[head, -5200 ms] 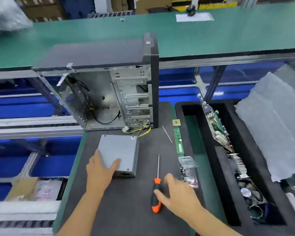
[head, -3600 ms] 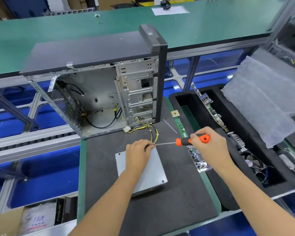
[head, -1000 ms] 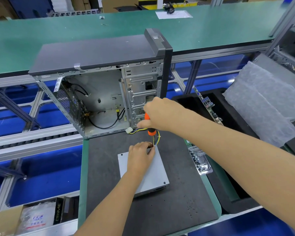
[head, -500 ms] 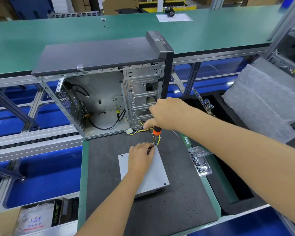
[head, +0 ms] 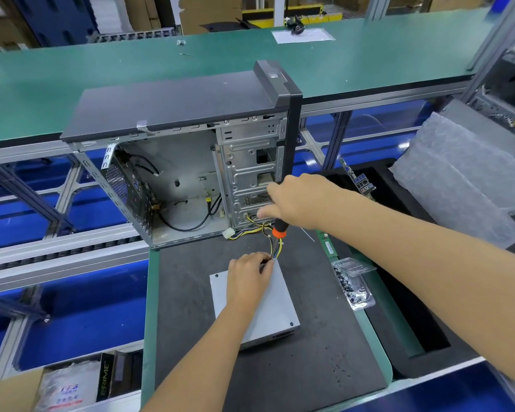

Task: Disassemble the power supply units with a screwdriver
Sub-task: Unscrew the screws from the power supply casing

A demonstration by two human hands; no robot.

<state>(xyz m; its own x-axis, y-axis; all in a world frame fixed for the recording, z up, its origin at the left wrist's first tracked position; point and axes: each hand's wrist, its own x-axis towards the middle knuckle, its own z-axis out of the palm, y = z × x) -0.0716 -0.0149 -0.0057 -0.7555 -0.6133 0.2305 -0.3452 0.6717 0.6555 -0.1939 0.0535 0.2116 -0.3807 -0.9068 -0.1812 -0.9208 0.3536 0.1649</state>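
Two hands work at a bench (head: 324,367) covered by a dark mat. Largest item: the open computer case (head: 188,162), standing at 12 o'clock on the mat's far edge, its open side facing the person. Next in size: the power supply unit (head: 280,304), a grey metal box lying flat at mat centre, long axis running from 11 o'clock to 5 o'clock, with its cable bundle (head: 275,248) leaving the far corner toward the case. Judgement: the unit is rigid, moderately heavy and smooth-sided, so it may slide on the mat; hold it down on the flat top or grip opposite side walls, never the soft cables.

The left hand (head: 249,278) rests on the unit's far end, fingers curled at the corner where the cables exit; whether it pinches the cables or the screwdriver's tip cannot be determined. The right hand (head: 298,203), at 1 o'clock from the unit, grips the screwdriver (head: 279,230) by its orange-and-black handle, shaft pointing down toward that corner. A clear bag of small parts (head: 354,288) lies at 3 o'clock.
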